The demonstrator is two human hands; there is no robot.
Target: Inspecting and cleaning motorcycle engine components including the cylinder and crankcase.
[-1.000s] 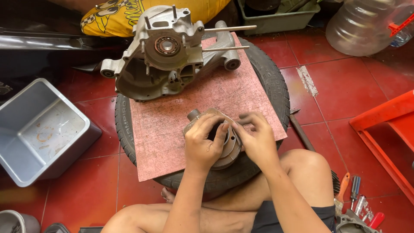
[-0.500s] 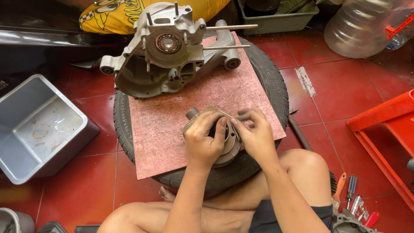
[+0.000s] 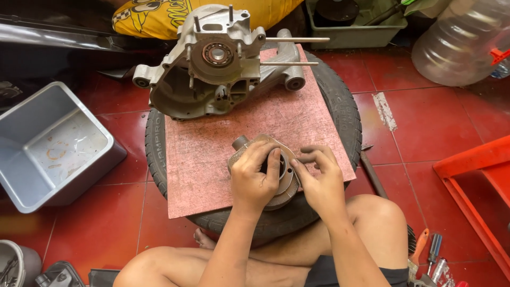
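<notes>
We held the round metal cylinder part (image 3: 268,172) near the front edge of the pink board (image 3: 212,154), as before. Our left hand (image 3: 255,178) still gripped it over the top, fingers in its bore. Our right hand (image 3: 319,178) pinched its right rim, as before.

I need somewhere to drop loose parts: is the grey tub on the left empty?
Nearly empty: the grey tub sits upright on the floor, its bare bottom showing only rusty stains, no parts.

A repair workshop with a red tiled floor (image 3: 435,122): an engine casing (image 3: 212,69) lies on a board (image 3: 212,159) over a tyre (image 3: 340,101), with screwdrivers (image 3: 433,255) and a grey bin (image 3: 53,149) nearby.
</notes>
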